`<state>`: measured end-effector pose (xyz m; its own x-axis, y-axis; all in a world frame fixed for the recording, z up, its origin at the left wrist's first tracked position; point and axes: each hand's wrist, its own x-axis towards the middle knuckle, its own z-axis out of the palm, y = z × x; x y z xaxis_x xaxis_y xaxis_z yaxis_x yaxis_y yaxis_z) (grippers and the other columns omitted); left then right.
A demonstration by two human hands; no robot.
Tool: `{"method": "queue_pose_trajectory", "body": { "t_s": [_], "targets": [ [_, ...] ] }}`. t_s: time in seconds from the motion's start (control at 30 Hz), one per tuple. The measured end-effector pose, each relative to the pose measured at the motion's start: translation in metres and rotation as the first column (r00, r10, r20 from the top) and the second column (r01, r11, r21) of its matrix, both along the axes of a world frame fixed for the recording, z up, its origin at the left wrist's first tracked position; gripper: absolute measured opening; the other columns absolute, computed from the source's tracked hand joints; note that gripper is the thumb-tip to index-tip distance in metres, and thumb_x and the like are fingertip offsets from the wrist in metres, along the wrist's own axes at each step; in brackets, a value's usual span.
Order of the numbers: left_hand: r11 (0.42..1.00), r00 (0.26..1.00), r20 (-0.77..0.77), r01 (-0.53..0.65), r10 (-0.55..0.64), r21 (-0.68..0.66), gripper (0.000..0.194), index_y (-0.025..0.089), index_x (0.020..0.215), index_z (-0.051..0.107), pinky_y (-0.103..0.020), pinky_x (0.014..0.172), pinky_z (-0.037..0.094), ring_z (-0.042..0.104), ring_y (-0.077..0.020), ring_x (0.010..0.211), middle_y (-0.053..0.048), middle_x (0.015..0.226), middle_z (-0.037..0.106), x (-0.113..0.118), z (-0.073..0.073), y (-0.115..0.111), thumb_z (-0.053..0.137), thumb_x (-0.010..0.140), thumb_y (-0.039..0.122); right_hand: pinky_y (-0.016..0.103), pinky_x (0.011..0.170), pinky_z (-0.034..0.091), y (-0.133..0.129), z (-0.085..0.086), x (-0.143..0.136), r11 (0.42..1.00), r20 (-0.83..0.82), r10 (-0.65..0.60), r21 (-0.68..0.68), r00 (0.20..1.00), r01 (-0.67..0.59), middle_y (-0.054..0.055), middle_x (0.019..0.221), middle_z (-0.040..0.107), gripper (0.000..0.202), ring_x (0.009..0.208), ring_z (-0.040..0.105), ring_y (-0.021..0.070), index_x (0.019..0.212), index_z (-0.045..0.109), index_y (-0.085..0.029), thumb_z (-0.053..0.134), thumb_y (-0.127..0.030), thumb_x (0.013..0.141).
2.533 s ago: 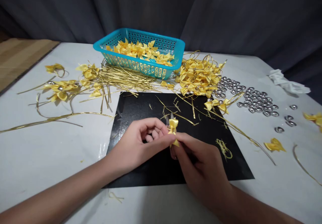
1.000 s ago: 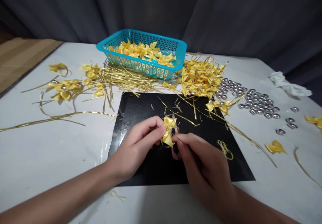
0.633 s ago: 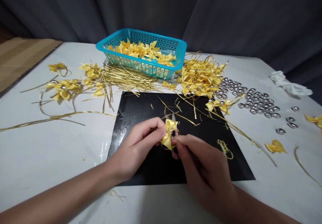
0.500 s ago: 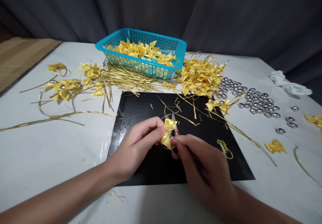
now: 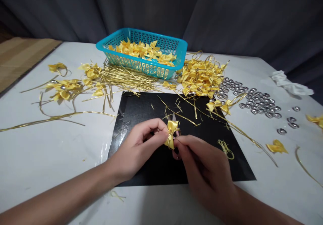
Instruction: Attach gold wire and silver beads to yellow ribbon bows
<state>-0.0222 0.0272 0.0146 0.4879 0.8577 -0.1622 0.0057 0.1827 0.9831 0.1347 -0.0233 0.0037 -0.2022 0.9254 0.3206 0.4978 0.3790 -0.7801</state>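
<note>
Between the thumb and fingers of my left hand [image 5: 148, 144] is a yellow satin ribbon bow [image 5: 173, 128], held above the black mat [image 5: 148, 172]. My right hand [image 5: 207, 164] is closed in a pinch at the bow's lower right side, its fingertips touching or nearly touching a thin gold cord there. What exactly lies between those fingertips is too small to make out. Partly hidden behind the bow, a pair of scissors [image 5: 176, 155] with pinkish handles lies on the mat. Short gold clippings [image 5: 178, 106] are scattered near its blades.
A turquoise basket [image 5: 143, 61] of yellow bows stands at the back. Cut gold cords [image 5: 126, 78] lie before it, with a heap of corded bows [image 5: 199, 75] to its right. Small silver bells [image 5: 261, 102] spread across the right side. A white cloth [image 5: 291, 83] lies at the far right.
The bow has turned slightly and shifted a little to the right in my left hand. My right hand stays pinched in nearly the same place.
</note>
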Motion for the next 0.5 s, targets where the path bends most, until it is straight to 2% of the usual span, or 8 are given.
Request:
{"method": "queue_pose_trajectory", "body": {
  "t_s": [0.2,0.5],
  "targets": [
    [1.000,1.000,-0.028,0.008,-0.008,0.023,0.020,0.017,0.064,0.048,-0.020,0.053,0.030,0.035,-0.0082,0.057,0.005,0.059,0.041,0.0008,-0.0012,0.0002,0.052,0.082,0.023,0.020,0.055,0.040,0.0007,0.0015,-0.0017,1.000,-0.014,-0.009,-0.013,1.000,0.009,-0.002,0.066,0.053,0.018,0.058,0.049,0.0070,0.073,0.048,-0.017,0.043,-0.005,0.086],
    [1.000,1.000,0.010,-0.014,0.014,-0.025,0.018,0.016,0.065,0.049,-0.020,0.056,0.031,0.037,-0.0082,0.059,0.004,0.061,0.043,0.0001,-0.0044,0.0013,0.050,0.082,0.021,0.020,0.053,0.039,-0.0008,-0.0008,-0.0010,1.000,-0.018,-0.010,-0.006,1.000,0.010,-0.002,0.066,0.054,0.018,0.058,0.050,0.0072,0.073,0.048,-0.017,0.043,-0.006,0.086]
  ]
}}
